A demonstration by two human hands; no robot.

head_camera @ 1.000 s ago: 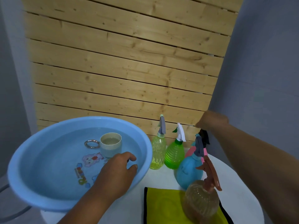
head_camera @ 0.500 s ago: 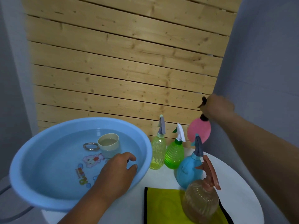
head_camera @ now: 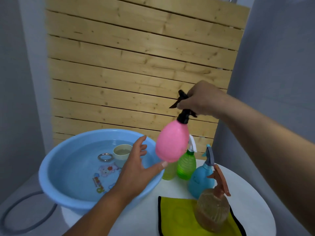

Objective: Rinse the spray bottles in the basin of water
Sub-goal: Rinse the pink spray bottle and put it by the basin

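The right hand [head_camera: 202, 101] has the pink spray bottle [head_camera: 171, 143] up in the air by its black trigger head [head_camera: 183, 106], fingers curled tight round the sprayer. The round pink body hangs below that grip, slanting down and to the left, so the bottle's long axis runs from the hand at the upper right toward the blue basin [head_camera: 56, 189] at the lower left. Its bottom hangs about level with the basin's near-right rim, over the edge of the water rather than in it.

The left hand [head_camera: 136, 169] is out over that rim with fingers spread and loose, palm turned toward the bottle, its thumb tip just under the pink base; I can't tell whether it touches. That hand is the nearer one to the body, so I'd guess it is about to steady it.

A pale cup [head_camera: 122, 151] and a metal ring [head_camera: 105, 157] sit in the water. The other bottles wait on the white table [head_camera: 252, 198]
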